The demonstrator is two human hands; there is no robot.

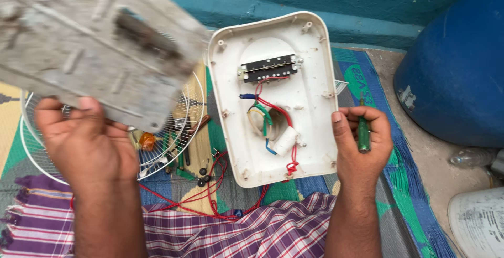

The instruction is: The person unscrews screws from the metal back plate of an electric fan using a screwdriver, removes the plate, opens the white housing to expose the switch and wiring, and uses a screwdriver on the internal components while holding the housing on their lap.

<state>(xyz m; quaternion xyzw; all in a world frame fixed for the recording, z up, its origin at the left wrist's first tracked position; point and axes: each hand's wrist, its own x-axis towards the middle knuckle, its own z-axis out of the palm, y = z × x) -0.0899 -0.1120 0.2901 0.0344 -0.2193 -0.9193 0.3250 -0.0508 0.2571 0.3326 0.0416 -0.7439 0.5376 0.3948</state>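
Note:
My left hand [86, 142] grips the lower edge of a dusty grey plastic cover plate [89, 42] and holds it up, tilted and blurred, at the upper left. In the middle, a white fan base housing [315, 95] lies open side up on the mat. Inside it are a black switch block [269, 69], a white capacitor [286, 141] and red, green, blue and yellow wires. My right hand [362, 147] rests against the housing's right edge, its fingers closed around a green-handled screwdriver [363, 134].
A white wire fan grille [173, 142] lies under the plate on the left, with small tools, black screws and loose red wires [210, 195] beside it. A big blue drum [457, 74] stands right, a clear bottle [472, 157] below it. Checked cloth [252, 231] covers my lap.

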